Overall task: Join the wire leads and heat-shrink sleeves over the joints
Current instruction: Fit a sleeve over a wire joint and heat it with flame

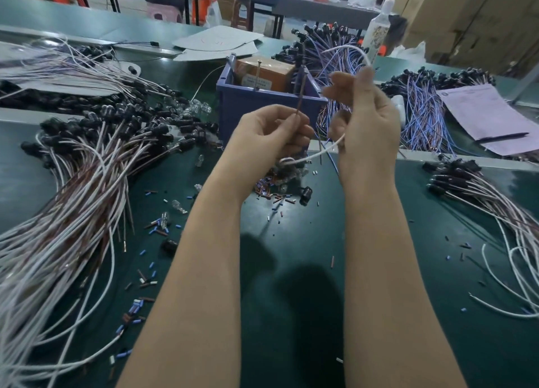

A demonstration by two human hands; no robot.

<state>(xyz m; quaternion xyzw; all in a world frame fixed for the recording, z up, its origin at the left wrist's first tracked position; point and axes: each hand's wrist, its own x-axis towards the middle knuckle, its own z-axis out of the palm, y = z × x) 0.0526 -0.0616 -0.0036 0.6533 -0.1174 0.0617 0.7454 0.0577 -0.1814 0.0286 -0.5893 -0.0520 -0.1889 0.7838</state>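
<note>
Rising from left grip point(271, 136) — brown wire point(299, 95).

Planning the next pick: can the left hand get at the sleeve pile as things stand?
Probably yes on path: the sleeve pile lies uncovered close by the left hand. But that hand pinches a brown wire, so its fingers are busy.

The left grip point(271, 133) pinched a thin brown wire point(299, 95), which stood nearly upright above the green surface point(291, 271). The right grip point(364, 125) held a white wire point(348, 46) that arched over its fingertips and came out below the palm toward the left. Just behind them stood a blue bin point(262, 107). Bundled leads point(73, 198) and cut sleeve pieces point(145, 282) lay to the left.
</note>
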